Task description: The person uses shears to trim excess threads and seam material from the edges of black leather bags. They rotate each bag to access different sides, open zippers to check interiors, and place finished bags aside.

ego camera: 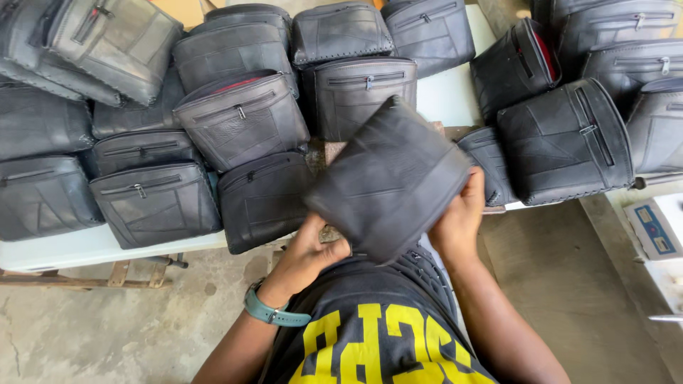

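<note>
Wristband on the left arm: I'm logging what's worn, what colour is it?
Teal wristband, clearest in the head view.

white table (78, 249) on wood frame (85, 279), cracked concrete floor (121, 331), daylight.

Black bag (388, 178) between both hands (384, 238).

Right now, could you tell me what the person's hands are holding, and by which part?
Both hands hold one black bag: the left hand at its lower left edge, the right hand at its right edge.
</note>
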